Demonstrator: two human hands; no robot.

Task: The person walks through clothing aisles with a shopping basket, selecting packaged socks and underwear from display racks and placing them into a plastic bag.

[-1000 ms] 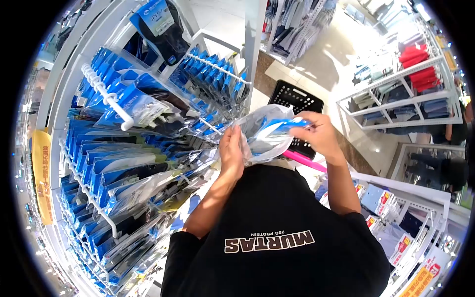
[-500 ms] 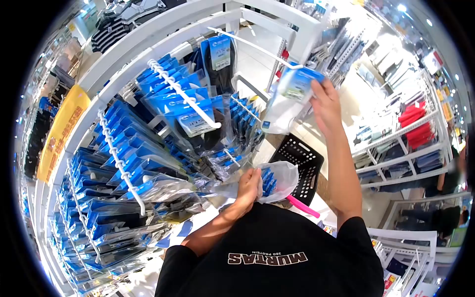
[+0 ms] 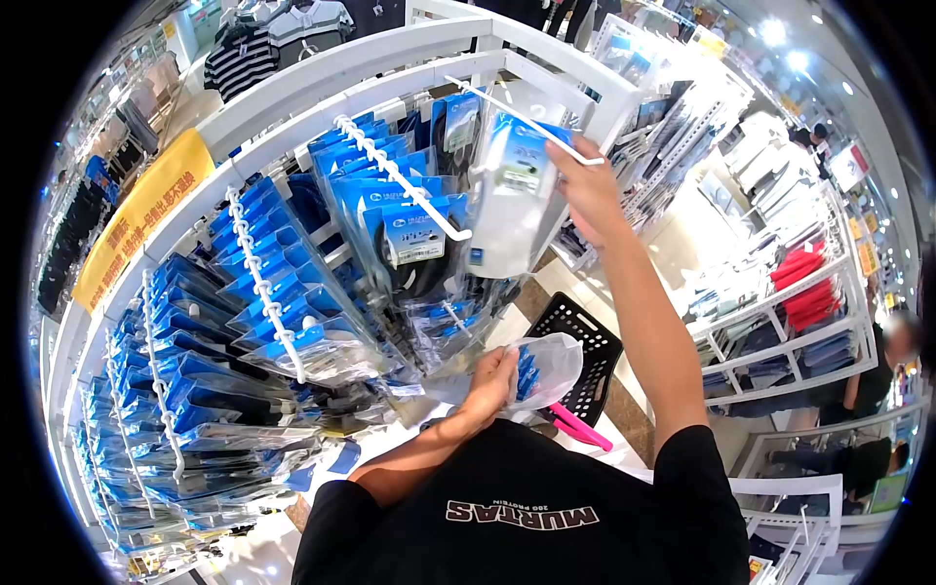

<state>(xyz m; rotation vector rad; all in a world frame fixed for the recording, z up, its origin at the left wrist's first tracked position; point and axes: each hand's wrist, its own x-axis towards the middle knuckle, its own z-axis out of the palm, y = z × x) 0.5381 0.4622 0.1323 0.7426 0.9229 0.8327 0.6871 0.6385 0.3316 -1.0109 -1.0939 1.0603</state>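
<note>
My right hand is closed on the edge of a clear packet with a blue header and pale contents. The packet is on or right against a white display hook, whose tip reaches my fingers; whether its hole is over the rod I cannot tell. Low in front of my chest, my left hand grips a translucent plastic bag with small blue pieces inside. Left of the pale packet hang dark packets with blue headers on a neighbouring hook.
More hooks full of blue-topped packets fill the rack on the left. A black perforated basket and a pink strip or handle are below the bag. Shelves with red folded clothes stand right; people are at the right edge.
My right hand has moved left with the pale packet, farther back along the hook. The left hand keeps hold of the bag in much the same place. The view has shifted slightly.
</note>
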